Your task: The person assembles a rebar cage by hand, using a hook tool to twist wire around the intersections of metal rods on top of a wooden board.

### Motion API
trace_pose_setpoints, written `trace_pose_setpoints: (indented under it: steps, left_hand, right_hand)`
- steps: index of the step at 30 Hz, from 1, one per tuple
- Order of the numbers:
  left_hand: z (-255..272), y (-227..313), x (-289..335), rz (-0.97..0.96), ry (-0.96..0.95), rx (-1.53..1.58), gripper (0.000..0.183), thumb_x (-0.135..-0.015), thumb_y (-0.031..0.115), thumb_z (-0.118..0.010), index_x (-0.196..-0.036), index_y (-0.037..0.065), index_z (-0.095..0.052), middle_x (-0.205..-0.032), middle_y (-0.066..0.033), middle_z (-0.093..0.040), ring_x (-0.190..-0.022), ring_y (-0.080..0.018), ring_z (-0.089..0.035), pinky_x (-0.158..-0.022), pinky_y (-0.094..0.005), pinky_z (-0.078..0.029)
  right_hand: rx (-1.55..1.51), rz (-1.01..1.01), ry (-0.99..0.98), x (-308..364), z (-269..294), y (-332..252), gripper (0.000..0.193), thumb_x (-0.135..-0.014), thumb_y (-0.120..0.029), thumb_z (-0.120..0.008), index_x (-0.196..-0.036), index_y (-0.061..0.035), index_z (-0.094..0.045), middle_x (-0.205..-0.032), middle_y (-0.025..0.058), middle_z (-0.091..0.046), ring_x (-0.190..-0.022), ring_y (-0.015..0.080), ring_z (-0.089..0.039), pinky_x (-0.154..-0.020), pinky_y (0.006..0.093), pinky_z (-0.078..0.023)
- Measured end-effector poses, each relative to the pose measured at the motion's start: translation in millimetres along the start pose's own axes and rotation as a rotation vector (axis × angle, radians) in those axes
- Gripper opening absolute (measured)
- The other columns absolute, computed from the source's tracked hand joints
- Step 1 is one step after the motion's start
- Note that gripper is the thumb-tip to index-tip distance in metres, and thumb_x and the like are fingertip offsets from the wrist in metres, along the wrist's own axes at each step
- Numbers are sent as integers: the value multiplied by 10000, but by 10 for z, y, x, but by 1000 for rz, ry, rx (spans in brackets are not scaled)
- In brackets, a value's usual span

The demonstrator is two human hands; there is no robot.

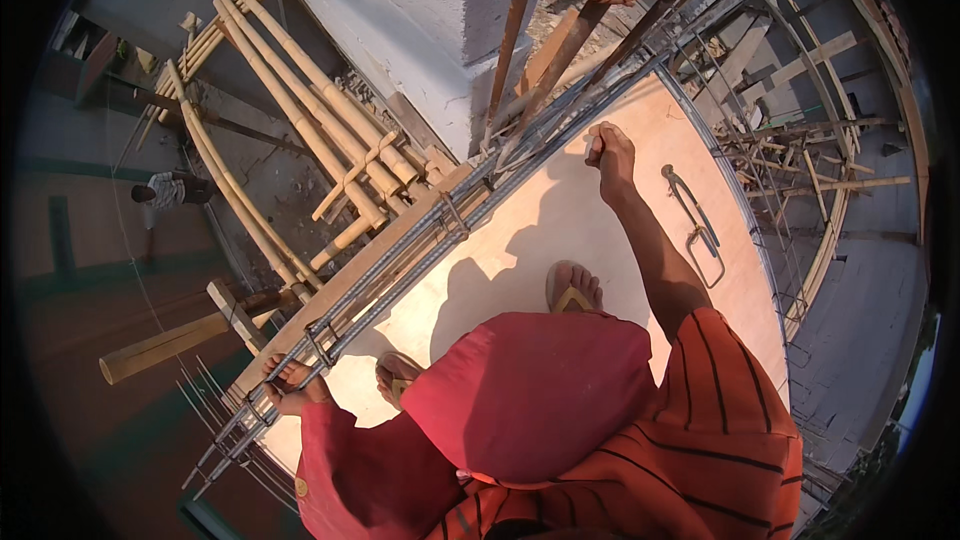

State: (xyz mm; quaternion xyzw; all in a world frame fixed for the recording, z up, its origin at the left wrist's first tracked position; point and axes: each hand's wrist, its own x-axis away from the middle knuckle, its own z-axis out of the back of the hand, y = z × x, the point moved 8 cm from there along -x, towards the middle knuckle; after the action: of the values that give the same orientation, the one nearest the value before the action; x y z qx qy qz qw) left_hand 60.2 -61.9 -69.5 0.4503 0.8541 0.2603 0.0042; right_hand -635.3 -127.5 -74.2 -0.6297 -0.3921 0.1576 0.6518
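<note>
Long steel reinforcing bars (385, 285), joined by square stirrups, run diagonally along the left edge of a pale plywood sheet (490, 260). At their lower end my left hand (290, 385) has its fingers curled around the bars. My right hand (612, 162) is closed in a fist over the upper part of the plywood; whatever it may hold is too small to make out. To its right, apart from it, lies a pair of pincers (690, 205) with long dark handles. A bent wire loop (712, 265) shows at their lower end.
My sandalled feet (573, 290) stand on the plywood. Bamboo poles (315, 105) lie beyond the bars, beside a grey concrete wall corner (400, 10). Rusty upright bars (580, 35) rise at the top. Beyond the left edge, far below, is another person (175, 188).
</note>
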Motion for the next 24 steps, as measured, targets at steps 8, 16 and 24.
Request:
trace_pose_setpoints:
  steps: [8, 16, 24]
  left_hand:
    - [-258, -260, 241, 10, 269, -250, 308, -924, 260, -467, -1034, -9, -570, -1077, -176, -571, -1082, -307, -528, -1043, -436, -392]
    - [29, -25, 250, 181, 252, -267, 406, -911, 262, -543, -1195, -28, -535, -1258, -212, -530, -1217, -315, -478, -1104, -456, -307]
    - [-49, 275, 56, 187, -27, -9, 457, -893, 261, -564, -1207, -66, -510, -1296, -221, -502, -1248, -321, -453, -1123, -449, -277]
  right_hand:
    - [627, 981, -928, 2097, -1804, -617, 181, -681, -99, -752, -835, -96, -657, -788, 50, -623, -697, 215, -581, -635, 318, -483]
    - [1104, 1180, -1307, 2520, -2607, -185, 708, -716, -206, -749, -1345, -176, -425, -1152, 101, -551, -1139, 298, -485, -935, 427, -380]
    - [1187, 940, -1364, 2292, -2707, 72, 607, -642, -14, -637, -1226, -137, -522, -912, 93, -617, -921, 287, -613, -756, 432, -461]
